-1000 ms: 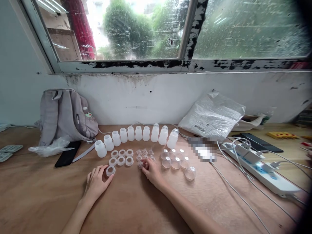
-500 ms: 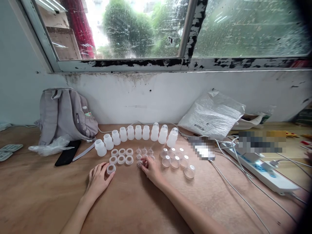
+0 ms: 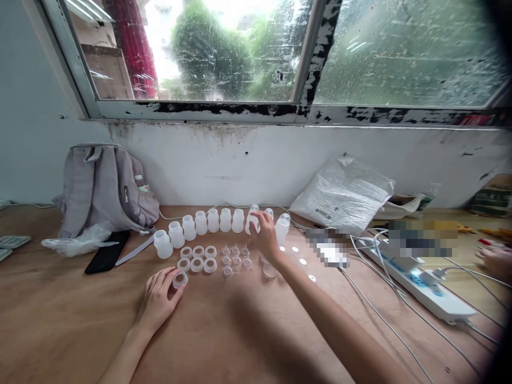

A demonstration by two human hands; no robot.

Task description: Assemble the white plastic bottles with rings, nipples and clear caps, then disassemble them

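Note:
My left hand (image 3: 158, 298) rests on the wooden table (image 3: 60, 309) with thumb and fingers closed on a translucent plastic ring (image 3: 180, 279). My right hand (image 3: 266, 234) reaches to the back row of small white bottles (image 3: 200, 224), fingers curled at the capped bottles (image 3: 253, 216) on the row's right end; whether it grips one I cannot make out. In front of the row lie more rings (image 3: 197, 258), small clear nipples (image 3: 236, 257) and clear dome caps (image 3: 270, 270), partly hidden by my right forearm.
A grey backpack (image 3: 104, 186), a black phone (image 3: 107, 258) and crumpled plastic (image 3: 76, 244) sit at the left. A white plastic bag (image 3: 344, 194), a power strip (image 3: 424, 285) with cables and another person's hand (image 3: 496, 261) are at the right.
My right hand left the small nipples and moved up and back to the capped bottles in the rear row. My left hand kept hold of the ring. The view shifted slightly.

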